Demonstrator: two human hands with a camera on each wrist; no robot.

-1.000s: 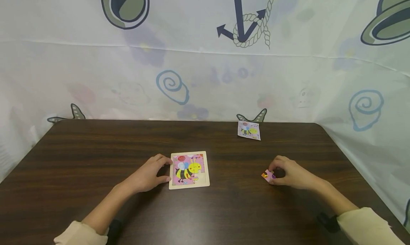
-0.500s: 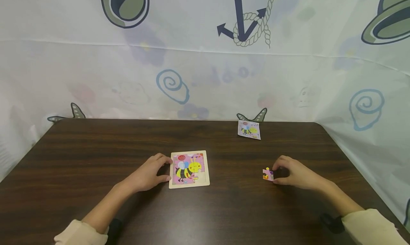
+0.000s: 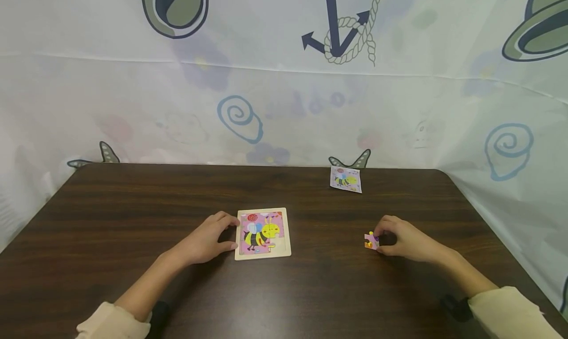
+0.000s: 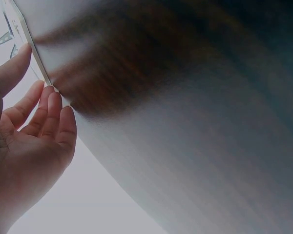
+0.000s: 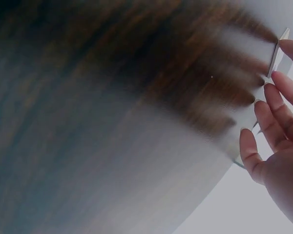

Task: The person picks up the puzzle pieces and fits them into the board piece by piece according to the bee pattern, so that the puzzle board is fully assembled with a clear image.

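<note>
A square wooden puzzle board [image 3: 263,256] with a bee picture lies on the table, its lower right corner showing bare wood where a piece is absent. My left hand [image 3: 207,239] touches the board's left edge with thumb and fingertips, the fingers loosely bent. In the left wrist view, the thumb and fingers [image 4: 52,109] meet the board's thin edge [image 4: 36,56]. To the right, my right hand [image 3: 406,239] pinches a small pink puzzle piece [image 3: 370,241] with yellow and orange marks between thumb and forefinger. The right wrist view shows the piece [image 5: 278,53] edge-on, low at the table surface.
A small bee picture card [image 3: 345,180] lies near the back edge of the dark wooden table [image 3: 177,191]. Behind it hangs a pale curtain [image 3: 284,107] printed with shells and an anchor.
My right hand has turned the puzzle piece so its edges sit squarer to the board, shifting slightly right and then back left. My left hand and the board stay in place.
</note>
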